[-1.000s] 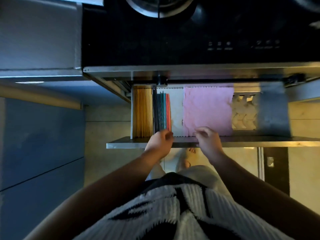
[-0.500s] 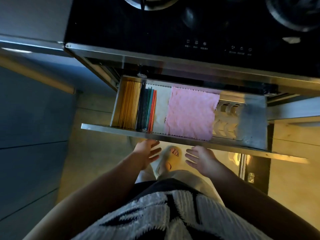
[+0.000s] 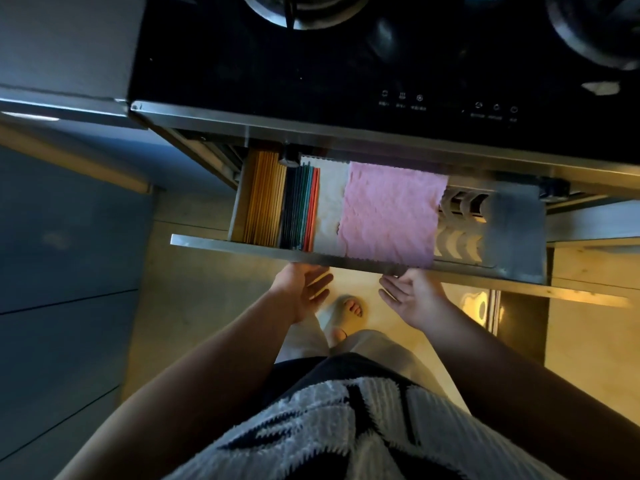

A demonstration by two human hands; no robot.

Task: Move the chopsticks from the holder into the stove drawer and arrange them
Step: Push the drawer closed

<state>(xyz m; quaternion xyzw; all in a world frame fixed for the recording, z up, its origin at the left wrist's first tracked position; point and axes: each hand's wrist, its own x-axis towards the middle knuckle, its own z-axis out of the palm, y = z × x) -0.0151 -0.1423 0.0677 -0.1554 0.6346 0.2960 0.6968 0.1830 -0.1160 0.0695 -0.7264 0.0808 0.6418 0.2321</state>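
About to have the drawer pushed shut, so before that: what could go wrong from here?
1. Both the left hand and right hand sit open at the drawer's front edge; fingers may get pinched.
2. A hard shove may jumble the chopsticks lined up at the left.
3. The pink cloth lies loose and may bunch or snag.

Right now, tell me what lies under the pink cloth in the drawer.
A white liner shows beside the pink cloth and runs beneath its left edge. Anything else under the cloth is covered and cannot be seen.
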